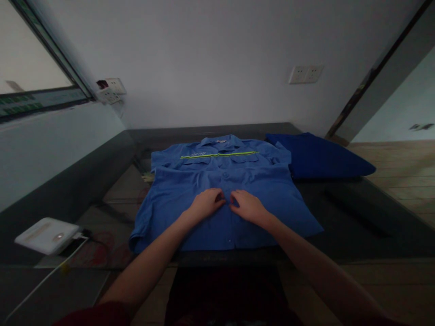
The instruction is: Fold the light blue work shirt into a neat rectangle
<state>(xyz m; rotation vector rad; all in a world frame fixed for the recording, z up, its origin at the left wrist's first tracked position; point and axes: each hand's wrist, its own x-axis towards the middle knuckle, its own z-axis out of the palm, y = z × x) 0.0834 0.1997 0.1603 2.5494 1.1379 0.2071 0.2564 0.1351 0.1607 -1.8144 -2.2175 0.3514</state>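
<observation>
Blue shirt (217, 181) lies beneath the curled left grip (208, 200) and right grip (248, 206), collar (235, 142) toward twelve o'clock; whether either pinches the shirt, I can't tell.

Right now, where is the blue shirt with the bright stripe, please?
In the head view, the shirt is at the middle, spread on the dark table beneath the left hand and right hand, just left of the darker blue item.
</observation>
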